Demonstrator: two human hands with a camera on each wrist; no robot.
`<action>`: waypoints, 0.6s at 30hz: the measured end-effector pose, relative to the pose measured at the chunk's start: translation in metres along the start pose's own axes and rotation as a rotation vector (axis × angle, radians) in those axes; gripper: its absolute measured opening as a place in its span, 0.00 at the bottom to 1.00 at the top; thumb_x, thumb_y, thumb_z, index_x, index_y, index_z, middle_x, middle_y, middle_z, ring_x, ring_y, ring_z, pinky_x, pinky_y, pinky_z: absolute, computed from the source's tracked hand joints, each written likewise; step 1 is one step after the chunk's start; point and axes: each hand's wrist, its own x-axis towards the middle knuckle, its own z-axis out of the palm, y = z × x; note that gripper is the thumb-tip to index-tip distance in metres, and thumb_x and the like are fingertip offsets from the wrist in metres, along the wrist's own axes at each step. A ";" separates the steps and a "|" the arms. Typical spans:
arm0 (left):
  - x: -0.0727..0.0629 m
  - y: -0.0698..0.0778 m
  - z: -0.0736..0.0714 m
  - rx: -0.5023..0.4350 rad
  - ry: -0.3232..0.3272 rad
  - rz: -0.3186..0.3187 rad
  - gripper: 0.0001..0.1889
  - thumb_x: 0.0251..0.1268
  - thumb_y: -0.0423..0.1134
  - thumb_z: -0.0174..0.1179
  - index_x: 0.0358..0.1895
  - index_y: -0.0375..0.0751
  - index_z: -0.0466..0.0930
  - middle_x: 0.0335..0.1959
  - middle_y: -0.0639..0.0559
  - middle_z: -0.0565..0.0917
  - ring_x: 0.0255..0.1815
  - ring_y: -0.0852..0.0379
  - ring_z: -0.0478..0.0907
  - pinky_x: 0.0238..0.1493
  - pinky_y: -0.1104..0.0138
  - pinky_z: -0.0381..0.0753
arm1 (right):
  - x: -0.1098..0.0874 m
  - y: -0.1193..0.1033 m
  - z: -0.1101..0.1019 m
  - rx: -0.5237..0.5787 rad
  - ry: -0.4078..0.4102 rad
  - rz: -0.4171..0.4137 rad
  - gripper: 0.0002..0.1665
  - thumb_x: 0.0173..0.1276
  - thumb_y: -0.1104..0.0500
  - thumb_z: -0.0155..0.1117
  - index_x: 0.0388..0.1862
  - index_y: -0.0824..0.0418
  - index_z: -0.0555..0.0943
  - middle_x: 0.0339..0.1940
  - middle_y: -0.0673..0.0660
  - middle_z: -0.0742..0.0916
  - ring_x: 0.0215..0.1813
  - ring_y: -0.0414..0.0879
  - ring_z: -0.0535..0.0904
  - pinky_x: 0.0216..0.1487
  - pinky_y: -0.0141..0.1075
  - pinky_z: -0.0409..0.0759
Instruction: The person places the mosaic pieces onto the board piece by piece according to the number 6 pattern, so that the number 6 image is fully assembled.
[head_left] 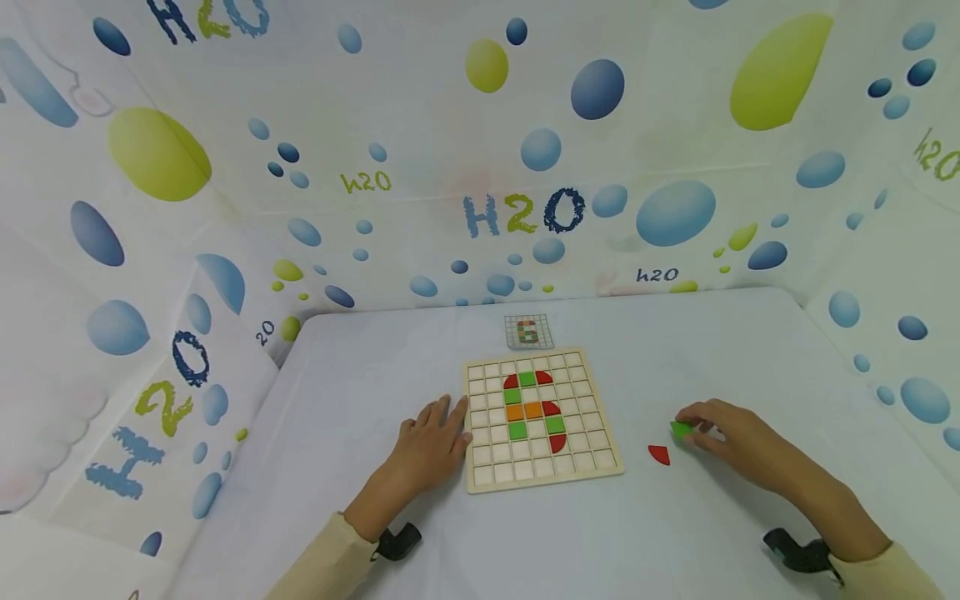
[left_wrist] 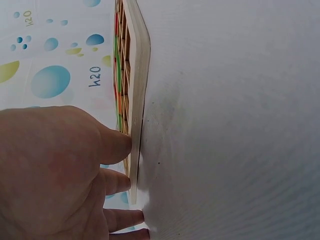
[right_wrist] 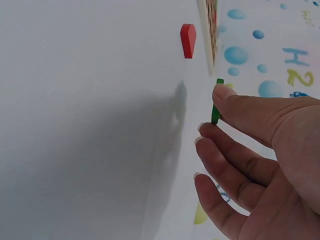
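My right hand (head_left: 738,442) pinches a green tile (head_left: 681,429) between thumb and fingers, to the right of the wooden grid board (head_left: 542,482). In the right wrist view the green tile (right_wrist: 216,114) is seen edge-on, held off the table. A red quarter-round tile (head_left: 659,454) lies on the table just left of that hand. With its fingers spread, my left hand (head_left: 429,450) rests at the board's left edge, thumb and fingertips touching the frame (left_wrist: 136,170). Green, orange and red tiles (head_left: 533,409) sit in cells in the board's middle.
Behind the board lies a small pattern card (head_left: 528,332) with a grid and a coloured figure. A white cloth (head_left: 375,358) covers the table. A patterned curtain with blue and green drops (head_left: 540,150) hangs along the back and sides.
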 end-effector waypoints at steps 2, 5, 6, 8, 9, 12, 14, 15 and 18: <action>0.000 0.000 0.000 0.001 0.001 0.000 0.31 0.86 0.51 0.49 0.83 0.42 0.61 0.81 0.33 0.63 0.80 0.34 0.62 0.66 0.35 0.69 | 0.004 -0.005 0.000 0.005 -0.014 0.007 0.18 0.71 0.60 0.73 0.58 0.56 0.85 0.49 0.47 0.88 0.49 0.44 0.83 0.50 0.39 0.86; -0.001 0.000 -0.001 0.004 0.003 0.001 0.31 0.86 0.51 0.49 0.83 0.42 0.61 0.81 0.33 0.63 0.80 0.34 0.63 0.66 0.35 0.69 | 0.010 -0.012 0.001 0.005 -0.028 0.012 0.17 0.72 0.59 0.72 0.59 0.56 0.85 0.50 0.47 0.88 0.50 0.45 0.83 0.51 0.39 0.85; -0.001 0.000 -0.001 0.007 0.004 0.001 0.31 0.86 0.51 0.49 0.83 0.42 0.61 0.81 0.33 0.63 0.80 0.34 0.63 0.66 0.35 0.69 | 0.012 -0.014 0.001 0.004 -0.029 0.008 0.17 0.72 0.60 0.72 0.59 0.56 0.85 0.51 0.47 0.88 0.51 0.45 0.83 0.51 0.39 0.85; 0.000 0.000 -0.001 0.010 0.006 0.002 0.31 0.86 0.51 0.49 0.83 0.42 0.61 0.81 0.33 0.63 0.80 0.34 0.63 0.66 0.35 0.69 | 0.016 -0.019 0.002 0.006 -0.034 0.001 0.17 0.72 0.59 0.72 0.59 0.56 0.85 0.51 0.47 0.88 0.51 0.45 0.83 0.51 0.40 0.85; 0.000 0.000 -0.001 0.012 0.007 0.001 0.31 0.86 0.51 0.49 0.83 0.42 0.61 0.81 0.33 0.63 0.80 0.34 0.63 0.66 0.35 0.69 | 0.018 -0.021 0.002 0.010 -0.036 -0.001 0.17 0.72 0.59 0.72 0.58 0.56 0.85 0.51 0.47 0.88 0.51 0.45 0.83 0.52 0.41 0.85; 0.000 0.000 -0.001 0.018 0.007 -0.001 0.31 0.86 0.51 0.49 0.83 0.42 0.62 0.81 0.34 0.63 0.80 0.34 0.63 0.66 0.35 0.70 | 0.023 -0.029 0.003 0.016 -0.045 -0.006 0.16 0.73 0.59 0.72 0.58 0.55 0.85 0.50 0.47 0.88 0.51 0.45 0.83 0.51 0.41 0.85; 0.000 0.001 -0.001 0.018 0.007 -0.003 0.31 0.85 0.50 0.49 0.83 0.42 0.62 0.81 0.34 0.64 0.80 0.34 0.64 0.66 0.35 0.70 | 0.027 -0.034 0.004 0.018 -0.053 -0.011 0.16 0.73 0.58 0.72 0.58 0.55 0.85 0.50 0.46 0.88 0.51 0.45 0.82 0.51 0.41 0.85; 0.000 0.001 -0.001 0.018 0.006 -0.004 0.31 0.85 0.50 0.49 0.83 0.42 0.62 0.81 0.34 0.64 0.80 0.34 0.64 0.66 0.35 0.70 | 0.029 -0.037 0.005 0.018 -0.055 -0.015 0.16 0.73 0.58 0.72 0.58 0.55 0.85 0.49 0.46 0.87 0.51 0.45 0.82 0.51 0.40 0.85; 0.000 0.002 -0.001 0.018 0.004 -0.008 0.31 0.85 0.50 0.50 0.83 0.42 0.63 0.81 0.34 0.64 0.80 0.35 0.64 0.66 0.35 0.70 | 0.034 -0.046 0.007 0.009 -0.056 -0.034 0.16 0.73 0.58 0.73 0.58 0.54 0.85 0.48 0.45 0.87 0.51 0.45 0.82 0.51 0.40 0.86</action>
